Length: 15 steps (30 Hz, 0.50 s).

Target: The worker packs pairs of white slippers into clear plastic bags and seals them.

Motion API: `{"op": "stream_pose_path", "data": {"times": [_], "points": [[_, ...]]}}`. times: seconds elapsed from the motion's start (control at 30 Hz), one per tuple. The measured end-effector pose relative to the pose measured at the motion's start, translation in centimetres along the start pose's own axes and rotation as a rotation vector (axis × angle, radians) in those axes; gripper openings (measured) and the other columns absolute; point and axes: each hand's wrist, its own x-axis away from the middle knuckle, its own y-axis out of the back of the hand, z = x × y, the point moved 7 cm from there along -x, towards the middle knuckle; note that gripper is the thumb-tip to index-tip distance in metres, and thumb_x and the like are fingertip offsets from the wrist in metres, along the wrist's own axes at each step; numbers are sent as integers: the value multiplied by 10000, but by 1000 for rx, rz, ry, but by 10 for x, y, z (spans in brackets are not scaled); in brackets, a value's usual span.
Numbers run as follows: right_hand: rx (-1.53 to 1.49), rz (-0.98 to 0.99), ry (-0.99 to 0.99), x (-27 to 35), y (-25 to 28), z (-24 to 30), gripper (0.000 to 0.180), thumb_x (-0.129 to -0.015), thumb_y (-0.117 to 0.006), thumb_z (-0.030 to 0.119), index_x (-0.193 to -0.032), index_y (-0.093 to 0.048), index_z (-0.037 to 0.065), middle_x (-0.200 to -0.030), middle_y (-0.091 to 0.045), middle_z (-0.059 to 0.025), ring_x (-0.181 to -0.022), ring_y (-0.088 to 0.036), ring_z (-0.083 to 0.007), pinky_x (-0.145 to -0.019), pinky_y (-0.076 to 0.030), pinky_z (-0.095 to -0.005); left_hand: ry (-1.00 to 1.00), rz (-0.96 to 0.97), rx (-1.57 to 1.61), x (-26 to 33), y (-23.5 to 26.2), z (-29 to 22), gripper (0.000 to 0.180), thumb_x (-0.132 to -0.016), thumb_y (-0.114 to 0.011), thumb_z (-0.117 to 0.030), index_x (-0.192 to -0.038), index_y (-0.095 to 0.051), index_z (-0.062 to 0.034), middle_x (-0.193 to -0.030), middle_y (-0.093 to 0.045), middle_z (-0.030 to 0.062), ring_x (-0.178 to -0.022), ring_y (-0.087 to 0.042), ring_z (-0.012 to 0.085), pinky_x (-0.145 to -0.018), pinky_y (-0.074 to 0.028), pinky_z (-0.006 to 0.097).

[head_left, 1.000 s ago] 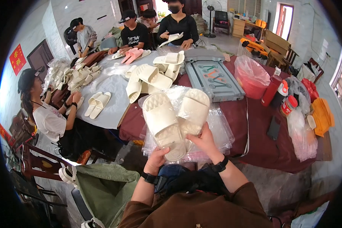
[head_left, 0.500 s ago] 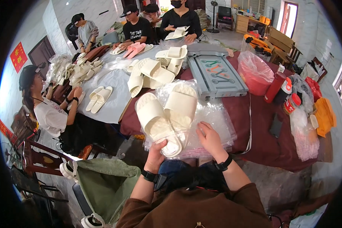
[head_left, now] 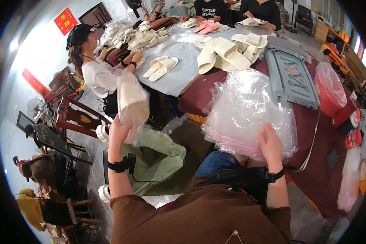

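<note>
- Bagged pair of slippers [head_left: 132,103]: cream-white slippers sealed in a clear plastic bag, held upright in the air off the table's left side, its lower end gripped from below.
- Stack of clear plastic bags [head_left: 250,112]: flat, glossy, crinkled bags piled at the near edge of the dark red table, slightly overhanging it, pinkish at the bottom edge.

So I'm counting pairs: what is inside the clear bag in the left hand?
The left hand holds up a clear bag with pale cream slipper material inside. The wrinkled, blurred plastic hides whether it is one slipper or a pair.
</note>
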Motion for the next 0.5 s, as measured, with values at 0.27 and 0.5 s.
{"op": "stream_pose_path", "data": {"times": [0.27, 0.5], "points": [[-13, -34, 6, 5, 3, 2, 450, -927, -627, 268, -1317, -587, 49, -1441, -534, -127, -1227, -579, -333, -983, -497, -404, 618, 417, -641, 36, -63, 239, 372, -680, -753, -287, -945, -761, -27, -1018, -731, 200, -979, -711, 343, -857, -556, 418], [-2, -36, 6, 4, 5, 11, 435, -929, -625, 259, -1312, -595, 55, -1432, -544, -126, -1241, -573, -318, -994, -490, -394, 585, 595, -465, 102, -166, 332, 313, -792, -676, -218, -1023, -725, -13, -1105, -690, 244, -1064, -671, 376, -877, -545, 452]]}}
